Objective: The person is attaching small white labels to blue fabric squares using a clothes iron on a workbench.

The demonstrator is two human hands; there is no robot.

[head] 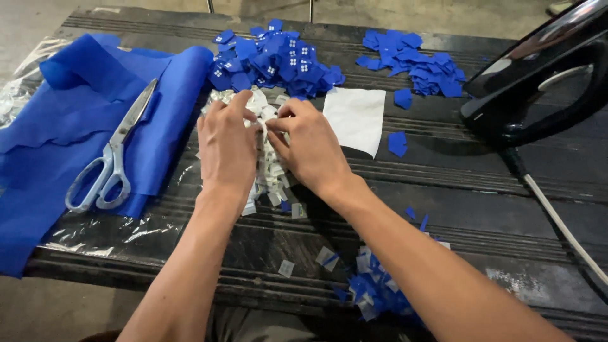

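Observation:
My left hand [227, 142] and my right hand [309, 145] rest side by side on a heap of small white labels [269, 174] in the middle of the dark slatted table [456, 202]. The fingertips of both hands pinch at white labels near the top of the heap; what exactly each holds is partly hidden by the fingers. Just beyond the hands lies a pile of small blue fabric patches with white marks [275, 60]. A white rectangular piece of cloth [356, 117] lies right of my right hand.
Folded blue fabric [69, 126] covers the table's left side, with scissors [111, 158] on top. A second blue patch pile [415, 60] lies at the back right, a black iron [538, 82] with its cord [557, 221] at the right. Loose scraps [373, 288] lie by the near edge.

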